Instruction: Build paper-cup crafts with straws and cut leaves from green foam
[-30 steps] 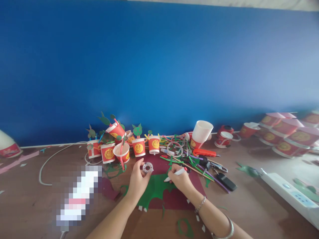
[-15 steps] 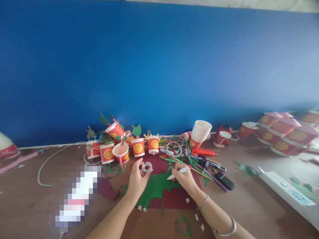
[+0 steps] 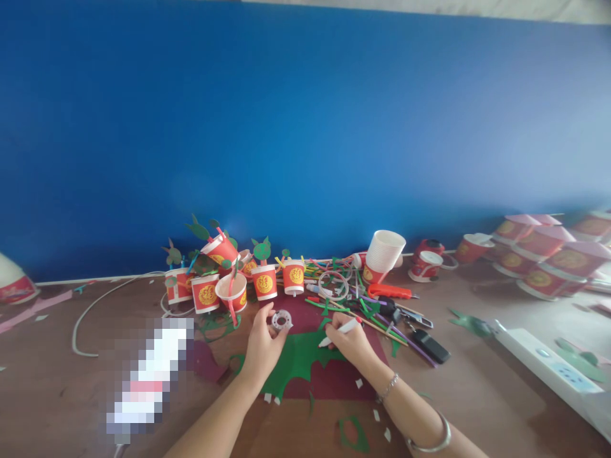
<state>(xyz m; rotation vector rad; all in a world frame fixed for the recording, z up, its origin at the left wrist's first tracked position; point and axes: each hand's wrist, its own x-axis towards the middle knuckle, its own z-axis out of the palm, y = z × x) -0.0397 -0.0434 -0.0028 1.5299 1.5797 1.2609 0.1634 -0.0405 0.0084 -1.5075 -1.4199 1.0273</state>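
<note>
The left hand (image 3: 264, 346) is mostly closed. Its thumb and fingertips pinch a small clear ring (image 3: 281, 319), holding it at the far edge of the green sheet (image 3: 298, 359), and the heel of the hand rests on that sheet. The right hand (image 3: 351, 343) is closed around a white pen (image 3: 340, 332), with the tip pointing left and down toward the green sheet. I cannot tell whether the tip touches it.

The ring is held only by a light pinch at its rim, so it would likely slide or tip if the pen pushed against it, and any line drawn would wander. The green sheet lies loose on the maroon sheet (image 3: 334, 381). Only the left hand's weight holds it, so a drag of the pen could shift it.

Both sheets lie in the middle of the tabletop (image 3: 477, 394), toward its near edge, with white scraps (image 3: 359, 383) scattered around them. Straws (image 3: 367, 312) lie heaped just beyond the right hand, close enough for a knuckle to catch. Red cups (image 3: 265, 282) stand along the far edge, just beyond the ring.
</note>
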